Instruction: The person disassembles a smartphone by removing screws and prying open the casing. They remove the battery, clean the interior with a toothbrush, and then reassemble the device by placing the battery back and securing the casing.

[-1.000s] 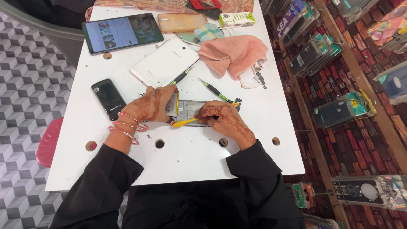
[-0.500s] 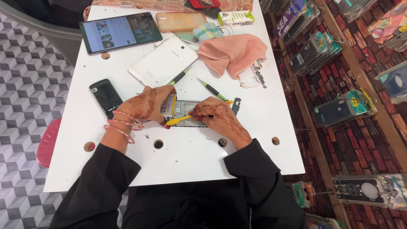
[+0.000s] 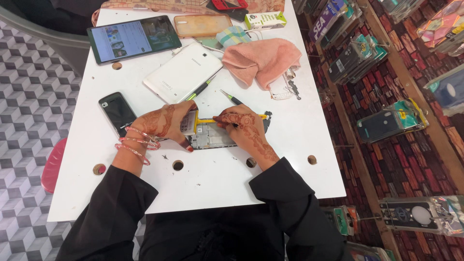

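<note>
At frame centre on the white counter (image 3: pixel 203 193), the left hand (image 3: pixel 162 123) is pinning the opened phone (image 3: pixel 212 135) flat by its left end, fingers curled over it, while the right hand (image 3: pixel 241 124) is pinching a yellow tool (image 3: pixel 205 121) against the phone's upper edge. For clean work, the left hand's pressure should be staying even and the tool shallow, levering gently. Both hands are hiding the tool tip and much of the phone's interior.
</note>
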